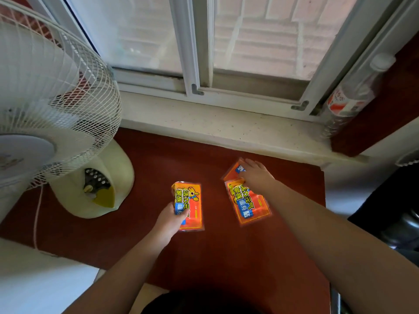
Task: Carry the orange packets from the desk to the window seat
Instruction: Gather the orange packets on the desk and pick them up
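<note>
On the dark red window seat (204, 257) lie orange packets with blue and yellow print. My left hand (172, 219) grips the near end of a small stack of packets (189, 205) at the seat's middle. To the right, one packet (248, 206) lies angled, overlapping another packet (234, 169) behind it. My right hand (257, 175) rests flat on these two, fingers spread toward the window sill. Whether the left stack touches the seat I cannot tell.
A white standing fan (45, 91) with a cream base (102, 184) fills the left side of the seat. A pale stone sill (215, 125) and sliding window (199, 53) run along the back. A clear plastic bottle (349, 103) leans in the right corner. Dark objects sit at far right.
</note>
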